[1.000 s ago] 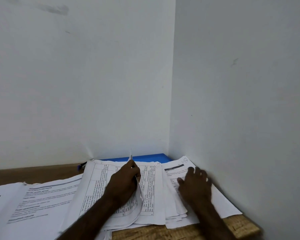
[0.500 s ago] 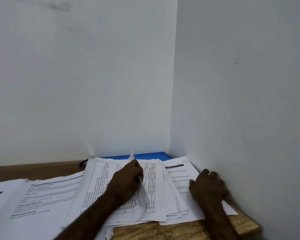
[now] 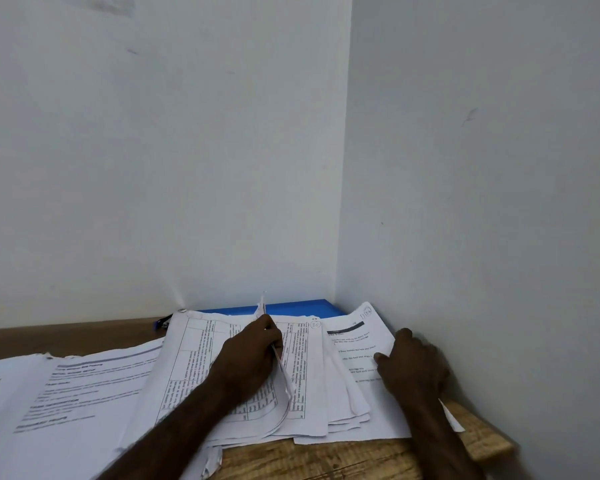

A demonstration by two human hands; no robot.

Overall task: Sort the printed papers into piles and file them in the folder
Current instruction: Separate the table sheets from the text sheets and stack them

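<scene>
Left hand (image 3: 250, 355) is pinching a few sheets (image 3: 261, 308) of the middle stack (image 3: 312, 382) and standing them on edge. This is exposing the printed tables underneath, probably so they can be checked against the piles.

Right hand (image 3: 413, 370) is lying on the single page (image 3: 357, 337) beside the wall, thumb stretched over the print and fingers curled at its far edge. I cannot tell whether it is gripping that edge or only pinning the page. Either way, it is likely steadying the page while the stack is being leafed.

Another pile (image 3: 84, 393) is spreading over the left of the wooden table (image 3: 343, 455). Behind the stacks the blue folder (image 3: 291, 306) is lying against the wall, mostly hidden by them, so filing looks some way off.
</scene>
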